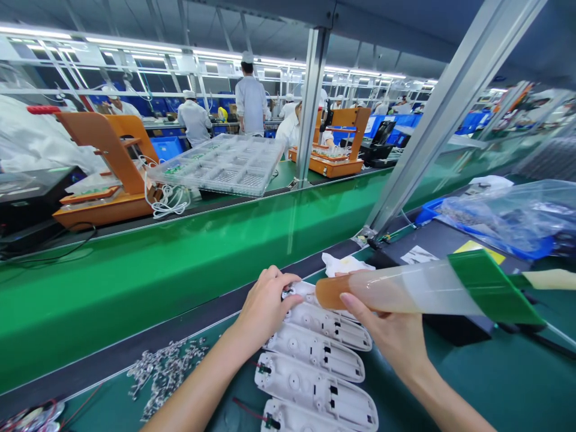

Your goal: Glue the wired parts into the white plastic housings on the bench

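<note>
White plastic housings (315,354) are lying in an overlapping row on the near part of the table (495,384), running from the near edge up to the hands. The left hand (265,306) is curling its fingers down onto the farthest housing in the row, pinching at its top end, so it's closed on that piece. The right hand (391,336) is sitting just right of the row, fingers wrapped under a translucent squeeze bottle (405,291) that's lying almost flat, its brownish nozzle end pointing left and hovering right over the far housings. The bottle has a green band (490,288) around its right part.

Just past the hands a crumpled white wipe (344,264) is lying on the table. Off to the left, a loose pile of small clear plastic parts (162,366) is spreading out near the dark strip at the table edge, and some red wires are peeking in at the near left corner.

Beyond that, a green conveyor belt (157,270) is running across the whole width. On its far side an orange press jig (112,174) is standing at the left with a clear compartment tray (225,165) beside it. To the right, a blue bin (486,234) is holding clear plastic bags. Far back, people in white coats and caps (251,96) are working at other stations.
</note>
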Available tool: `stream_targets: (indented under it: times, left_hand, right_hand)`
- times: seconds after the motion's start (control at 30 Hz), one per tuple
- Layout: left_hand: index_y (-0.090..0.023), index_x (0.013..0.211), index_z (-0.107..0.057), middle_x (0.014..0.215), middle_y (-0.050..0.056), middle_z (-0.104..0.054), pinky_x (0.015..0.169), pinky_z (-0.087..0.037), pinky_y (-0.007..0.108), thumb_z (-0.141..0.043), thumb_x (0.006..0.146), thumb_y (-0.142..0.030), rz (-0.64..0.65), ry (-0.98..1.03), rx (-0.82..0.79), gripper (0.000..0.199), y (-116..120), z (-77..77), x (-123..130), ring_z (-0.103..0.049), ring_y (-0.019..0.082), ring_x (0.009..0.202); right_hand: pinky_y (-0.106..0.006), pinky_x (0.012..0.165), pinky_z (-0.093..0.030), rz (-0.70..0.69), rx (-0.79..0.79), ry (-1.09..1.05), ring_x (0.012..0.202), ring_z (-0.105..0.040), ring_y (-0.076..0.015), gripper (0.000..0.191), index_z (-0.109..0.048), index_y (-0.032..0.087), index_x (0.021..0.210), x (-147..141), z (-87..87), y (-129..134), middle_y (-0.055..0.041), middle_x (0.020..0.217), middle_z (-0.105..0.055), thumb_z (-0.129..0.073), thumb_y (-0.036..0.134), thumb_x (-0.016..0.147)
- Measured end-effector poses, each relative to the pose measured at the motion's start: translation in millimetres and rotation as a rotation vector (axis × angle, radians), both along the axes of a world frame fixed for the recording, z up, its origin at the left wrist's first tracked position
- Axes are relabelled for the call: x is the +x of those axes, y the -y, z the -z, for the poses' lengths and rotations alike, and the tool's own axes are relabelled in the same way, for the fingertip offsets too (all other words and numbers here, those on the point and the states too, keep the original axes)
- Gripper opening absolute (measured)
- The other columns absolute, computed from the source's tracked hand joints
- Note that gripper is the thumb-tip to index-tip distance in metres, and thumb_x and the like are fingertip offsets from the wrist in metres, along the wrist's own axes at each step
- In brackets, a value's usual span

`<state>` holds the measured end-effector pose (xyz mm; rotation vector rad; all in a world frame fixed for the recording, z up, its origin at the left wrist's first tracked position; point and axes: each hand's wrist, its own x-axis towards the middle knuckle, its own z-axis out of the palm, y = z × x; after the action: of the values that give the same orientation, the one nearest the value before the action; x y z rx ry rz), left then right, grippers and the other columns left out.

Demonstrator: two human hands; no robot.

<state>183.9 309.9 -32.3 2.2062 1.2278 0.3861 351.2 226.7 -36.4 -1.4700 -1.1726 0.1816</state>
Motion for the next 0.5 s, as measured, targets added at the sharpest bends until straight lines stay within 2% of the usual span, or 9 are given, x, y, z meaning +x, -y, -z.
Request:
stream_targets:
  times: [0.13,0.33,0.5]
  left_hand:
    - [-0.025,0.106,-0.062,0.085,0.002,-0.051,0.077,-0.04,0.031,-0.061,0.079,-0.023,-0.001,0.006,-0.003,0.026,-0.3,0.1,-0.1,-0.05,0.019,0.087]
    - [-0.025,0.106,-0.062,0.085,0.002,-0.051,0.077,-0.041,0.031,-0.061,0.08,-0.024,0.0,0.008,-0.008,0.026,0.5,-1.5,-0.1,-0.051,0.019,0.087]
    - [-0.024,0.107,-0.062,0.085,0.002,-0.051,0.078,-0.041,0.032,-0.061,0.08,-0.022,-0.002,0.003,-0.016,0.027,1.1,-3.3,0.4,-0.051,0.02,0.088]
  right_hand:
    - [-0.038,0.085,-0.048,-0.005,0.015,0.009,0.087,-0.063,-0.0231,0.029,-0.067,0.02,0.087,-1.7,-1.6,0.4,-0.0049,0.089,-0.068,-0.065,0.044,0.07]
    - [-0.039,0.083,-0.049,0.001,0.015,0.025,0.084,-0.064,-0.0236,0.036,-0.067,0.02,0.087,1.0,4.1,-2.1,-0.0053,0.087,-0.069,-0.064,0.051,0.069]
    - [-0.036,0.078,-0.052,-0.045,0.039,0.15,0.08,-0.065,-0.0227,0.033,-0.068,0.019,0.089,7.4,5.5,-3.4,-0.0061,0.086,-0.069,-0.063,0.047,0.072]
